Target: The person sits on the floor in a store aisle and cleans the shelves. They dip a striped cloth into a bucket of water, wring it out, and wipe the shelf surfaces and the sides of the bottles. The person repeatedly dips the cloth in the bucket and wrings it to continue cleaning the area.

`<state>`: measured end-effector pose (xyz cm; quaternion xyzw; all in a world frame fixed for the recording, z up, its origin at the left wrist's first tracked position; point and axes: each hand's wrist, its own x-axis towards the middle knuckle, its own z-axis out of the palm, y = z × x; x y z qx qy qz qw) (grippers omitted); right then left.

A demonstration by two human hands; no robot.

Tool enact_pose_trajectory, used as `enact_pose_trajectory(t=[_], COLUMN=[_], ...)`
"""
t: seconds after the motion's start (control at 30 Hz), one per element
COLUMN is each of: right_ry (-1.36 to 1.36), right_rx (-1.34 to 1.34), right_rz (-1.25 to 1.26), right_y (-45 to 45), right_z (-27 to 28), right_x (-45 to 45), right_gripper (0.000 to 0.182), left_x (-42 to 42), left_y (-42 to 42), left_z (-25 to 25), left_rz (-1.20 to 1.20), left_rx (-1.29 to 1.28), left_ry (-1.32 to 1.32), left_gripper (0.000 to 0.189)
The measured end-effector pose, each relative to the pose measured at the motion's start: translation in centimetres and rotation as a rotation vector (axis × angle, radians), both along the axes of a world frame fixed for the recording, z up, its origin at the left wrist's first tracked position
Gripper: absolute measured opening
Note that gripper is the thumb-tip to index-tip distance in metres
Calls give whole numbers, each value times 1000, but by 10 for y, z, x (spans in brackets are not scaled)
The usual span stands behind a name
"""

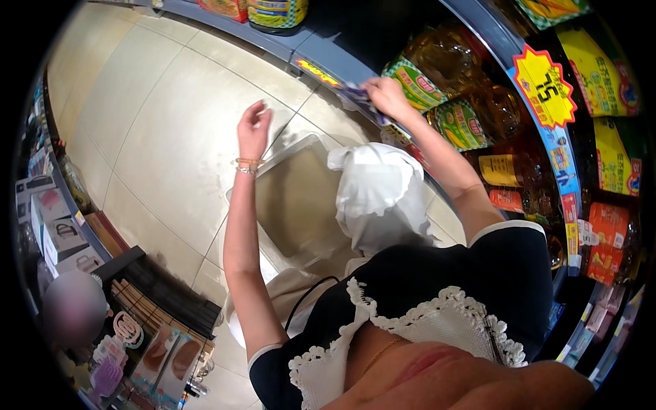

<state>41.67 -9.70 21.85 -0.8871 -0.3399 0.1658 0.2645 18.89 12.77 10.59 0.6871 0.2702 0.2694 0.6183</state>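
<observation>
My right hand (387, 97) is at the front edge of a low store shelf (328, 56), its fingers closed on a crumpled purple cloth (359, 97), slightly blurred. Just beside it lie plastic bottles of cooking oil (441, 61) with green labels. My left hand (253, 125) hangs in the air over the tiled floor, fingers loosely curled, with nothing seen in it; bracelets circle the wrist. Below and between my arms stands a translucent plastic tub (307, 200) on the floor, its contents unclear. White fabric (384, 195) covers my knee beside the tub.
Shelves of oil bottles with a starburst price sign (545, 87) curve along the right. A large labelled bottle (277, 13) stands on the low shelf ahead. At the left are boxed goods (64, 236), a dark rack (169, 287) and hanging hairbrushes (107, 369).
</observation>
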Motion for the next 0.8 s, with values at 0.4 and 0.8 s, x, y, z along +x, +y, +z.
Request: enact_pose_trajectory(t=[0.4, 0.8], right_ry=[112, -33], right_rx=[505, 477], right_rz=[-587, -330], right_y=[-125, -134], right_z=[-2, -28], right_x=[-34, 39], right_gripper=[66, 93], left_x=[-27, -30], left_y=[-34, -54], left_z=[57, 64], left_rz=[-434, -391], left_rx=[-1342, -1215], left_ry=[-949, -662], left_gripper=[56, 60])
